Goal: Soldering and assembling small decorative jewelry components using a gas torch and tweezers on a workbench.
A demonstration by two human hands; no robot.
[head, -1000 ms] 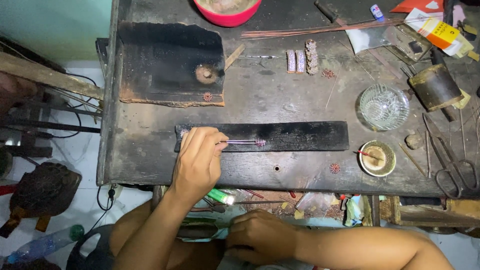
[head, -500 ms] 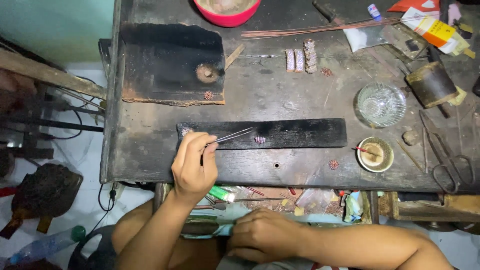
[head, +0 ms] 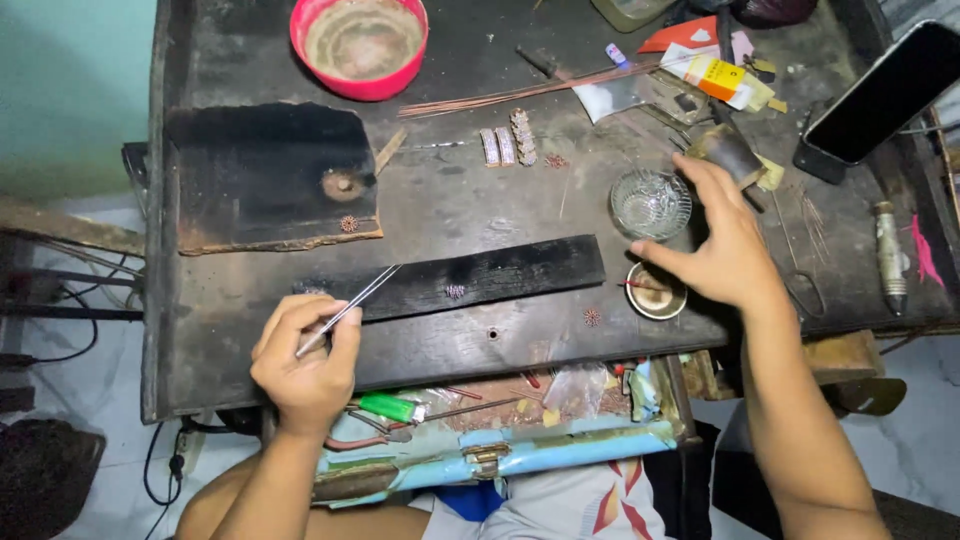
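Dark workbench (head: pixel 240 330), pale tiled floor (head: pixel 70 470)

Your left hand (head: pixel 305 365) held tweezers (head: pixel 350 308) at the left end of the long board (head: pixel 500 275). Your right hand (head: pixel 722 245) hovered right of it, above the small dish (head: pixel 655 296), just before the glass bowl (head: pixel 651 203).

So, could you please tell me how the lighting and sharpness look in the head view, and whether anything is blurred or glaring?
Head view: even overhead light, mostly sharp; the dark workbench soaks up detail; the tweezers in the left hand and the glass dish catch bright glints; the right hand is slightly soft at the fingertips; the bench edges bow a little from the wide lens.
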